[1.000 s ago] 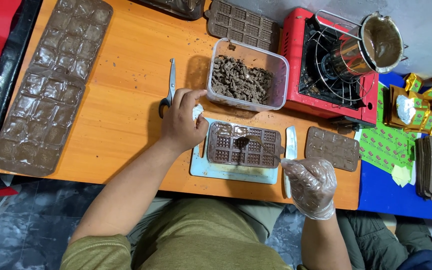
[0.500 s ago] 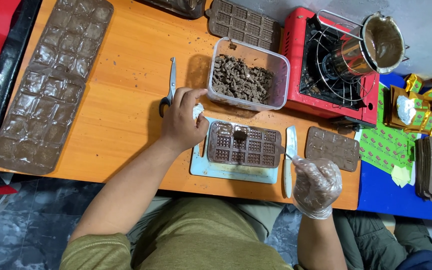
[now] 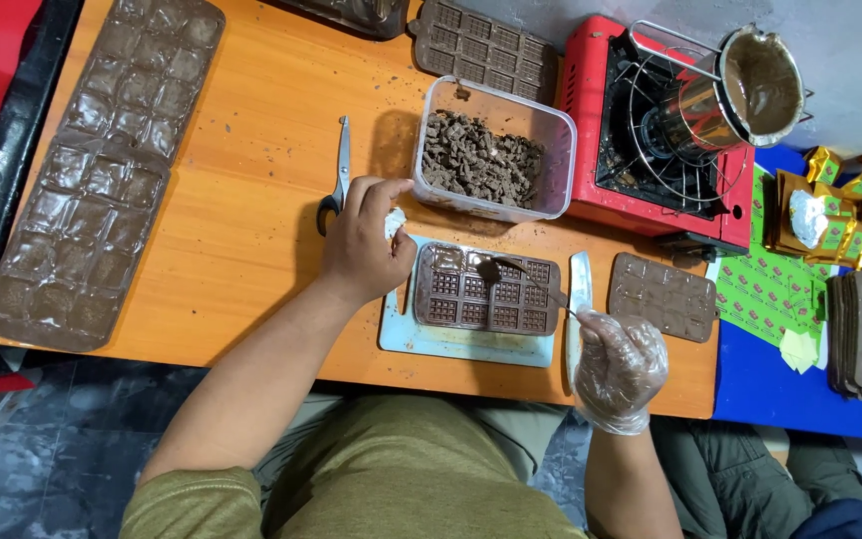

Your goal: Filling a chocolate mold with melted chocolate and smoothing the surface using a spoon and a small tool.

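A brown chocolate bar mould (image 3: 486, 291) lies on a pale blue board (image 3: 451, 341) at the table's near edge. My right hand (image 3: 619, 367), in a clear plastic glove, holds a spoon (image 3: 516, 276) whose bowl rests over the mould's upper middle. My left hand (image 3: 366, 238) sits at the mould's left end, fingers closed on a small white piece near the board's corner. Just beyond the mould stands a clear tub of chocolate chunks (image 3: 491, 155).
Scissors (image 3: 336, 182) lie left of my left hand. A long filled mould tray (image 3: 102, 170) runs along the left. A red stove (image 3: 650, 150) carries a metal pot of melted chocolate (image 3: 760, 85). A small mould (image 3: 662, 296), a knife (image 3: 578, 299) and yellow-green wrappers (image 3: 830, 230) lie right.
My right hand has moved up from the table edge to the mould, and the spoon now reaches across its upper cells. My left hand has stayed put.
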